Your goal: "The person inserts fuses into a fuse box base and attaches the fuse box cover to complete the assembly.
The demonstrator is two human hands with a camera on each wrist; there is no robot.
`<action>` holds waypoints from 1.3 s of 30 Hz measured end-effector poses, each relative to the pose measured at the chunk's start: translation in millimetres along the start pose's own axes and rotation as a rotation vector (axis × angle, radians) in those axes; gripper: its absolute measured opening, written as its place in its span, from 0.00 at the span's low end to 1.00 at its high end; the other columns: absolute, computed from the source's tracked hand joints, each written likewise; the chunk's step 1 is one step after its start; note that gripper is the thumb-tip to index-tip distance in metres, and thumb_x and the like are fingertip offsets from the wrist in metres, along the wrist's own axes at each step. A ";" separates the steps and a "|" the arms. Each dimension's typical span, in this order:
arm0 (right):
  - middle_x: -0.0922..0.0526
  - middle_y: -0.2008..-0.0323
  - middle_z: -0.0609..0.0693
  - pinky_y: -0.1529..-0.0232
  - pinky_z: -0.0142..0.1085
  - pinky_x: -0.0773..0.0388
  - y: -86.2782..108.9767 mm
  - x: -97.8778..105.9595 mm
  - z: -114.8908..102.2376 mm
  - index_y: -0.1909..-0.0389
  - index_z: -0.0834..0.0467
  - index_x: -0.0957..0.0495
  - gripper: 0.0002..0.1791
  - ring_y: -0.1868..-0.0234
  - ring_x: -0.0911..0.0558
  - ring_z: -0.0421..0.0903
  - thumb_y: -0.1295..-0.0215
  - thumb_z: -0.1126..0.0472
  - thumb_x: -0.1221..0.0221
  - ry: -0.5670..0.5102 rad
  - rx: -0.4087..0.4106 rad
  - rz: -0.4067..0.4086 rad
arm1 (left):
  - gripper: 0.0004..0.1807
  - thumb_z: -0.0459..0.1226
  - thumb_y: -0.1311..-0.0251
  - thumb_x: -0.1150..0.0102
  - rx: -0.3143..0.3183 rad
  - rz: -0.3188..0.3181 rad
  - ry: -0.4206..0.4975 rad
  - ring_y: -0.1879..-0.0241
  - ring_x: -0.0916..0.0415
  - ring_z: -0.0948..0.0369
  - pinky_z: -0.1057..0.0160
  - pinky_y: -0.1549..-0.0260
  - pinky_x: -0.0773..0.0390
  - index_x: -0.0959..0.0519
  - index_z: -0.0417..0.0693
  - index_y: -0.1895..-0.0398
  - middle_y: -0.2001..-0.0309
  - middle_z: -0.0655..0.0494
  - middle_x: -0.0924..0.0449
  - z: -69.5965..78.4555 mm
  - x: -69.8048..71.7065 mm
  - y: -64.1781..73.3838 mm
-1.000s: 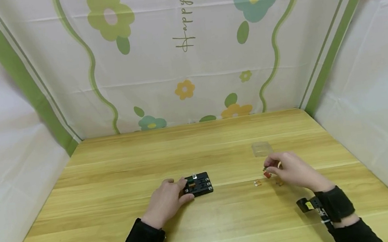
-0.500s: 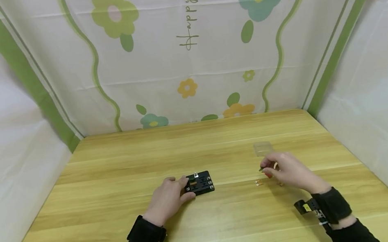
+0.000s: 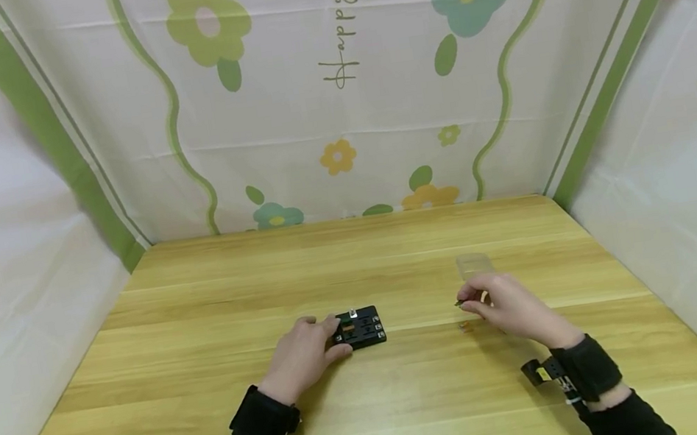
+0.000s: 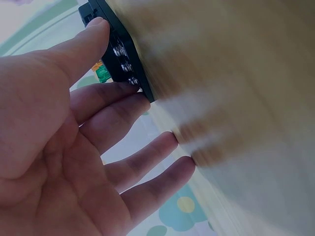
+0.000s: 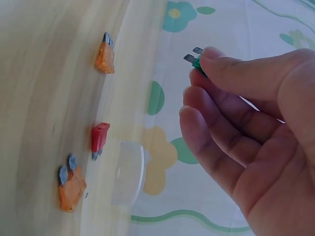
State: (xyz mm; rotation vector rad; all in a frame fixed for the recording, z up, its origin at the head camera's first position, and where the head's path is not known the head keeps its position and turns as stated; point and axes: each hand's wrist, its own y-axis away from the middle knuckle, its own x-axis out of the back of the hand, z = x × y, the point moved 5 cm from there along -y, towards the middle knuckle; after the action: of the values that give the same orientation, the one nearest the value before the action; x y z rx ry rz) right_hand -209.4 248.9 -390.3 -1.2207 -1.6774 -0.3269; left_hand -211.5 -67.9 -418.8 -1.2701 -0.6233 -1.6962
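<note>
A black fuse block (image 3: 367, 328) lies on the table, gripped at its left end by the thumb and fingers of my left hand (image 3: 300, 358). Green and orange fuses sit in it, partly covered by that hand; the left wrist view shows a green fuse (image 4: 103, 73) behind the row of metal screws. To the right, my right hand (image 3: 510, 308) pinches a green blade fuse (image 5: 197, 61) between thumb and index finger, its two metal prongs sticking out. Below that hand lie an orange fuse (image 5: 105, 58), a red fuse (image 5: 100, 136) and another orange fuse (image 5: 72, 191).
Behind the right hand lies a clear plastic cover (image 3: 474, 264), also visible as a clear cover (image 5: 129, 173) in the right wrist view. The wooden table (image 3: 355, 261) meets a floral curtain (image 3: 280, 108) at the back, with white cloth at both sides.
My right hand has lifted from the loose fuses and moved left with the green fuse pinched in it. The left hand stays on the fuse block. The head view has shifted slightly.
</note>
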 end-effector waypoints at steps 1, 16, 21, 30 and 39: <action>0.20 0.69 0.40 0.71 0.33 0.24 -0.6 0.1 0.0 0.64 0.57 0.18 0.07 0.68 0.22 0.37 0.39 0.72 0.34 -0.004 0.004 -0.001 | 0.31 0.51 0.38 0.36 0.004 -0.004 -0.001 0.42 0.29 0.38 0.41 0.51 0.26 0.24 0.41 0.37 0.42 0.39 0.24 -0.1 -0.2 -0.1; 0.19 0.69 0.48 0.75 0.32 0.24 -10.2 2.0 -2.9 0.64 0.58 0.19 0.06 0.77 0.22 0.41 0.37 0.72 0.36 -0.048 0.032 -0.042 | 0.32 0.52 0.37 0.37 0.034 -0.029 0.000 0.39 0.32 0.39 0.41 0.48 0.28 0.24 0.42 0.36 0.39 0.42 0.26 -2.9 -3.2 -0.4; 0.18 0.67 0.46 0.70 0.34 0.24 -13.0 2.2 -6.3 0.62 0.56 0.17 0.08 0.69 0.22 0.36 0.37 0.71 0.36 0.001 0.055 -0.029 | 0.32 0.52 0.37 0.38 0.028 -0.021 0.002 0.40 0.31 0.38 0.40 0.49 0.27 0.25 0.42 0.36 0.40 0.39 0.25 -2.0 -2.7 -0.3; 0.19 0.66 0.41 0.68 0.35 0.23 -17.6 0.4 -12.7 0.62 0.52 0.16 0.11 0.66 0.22 0.36 0.39 0.72 0.34 0.034 0.074 -0.033 | 0.32 0.52 0.37 0.37 0.028 -0.026 -0.011 0.40 0.31 0.38 0.40 0.48 0.28 0.25 0.42 0.36 0.41 0.39 0.25 -0.4 -2.1 -2.9; 0.17 0.67 0.44 0.68 0.35 0.22 -26.7 0.0 -21.4 0.61 0.56 0.14 0.08 0.67 0.21 0.36 0.40 0.70 0.33 0.039 0.106 -0.027 | 0.32 0.52 0.37 0.37 0.040 -0.034 -0.006 0.40 0.31 0.38 0.40 0.49 0.27 0.25 0.42 0.36 0.41 0.39 0.25 -0.1 -1.2 -3.1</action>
State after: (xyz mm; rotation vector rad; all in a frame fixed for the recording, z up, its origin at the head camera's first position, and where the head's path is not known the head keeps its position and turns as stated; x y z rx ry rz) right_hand -219.8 222.1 -371.8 -1.1080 -1.6579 -0.2728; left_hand -214.2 -66.1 -419.6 -1.2433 -0.6826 -1.6995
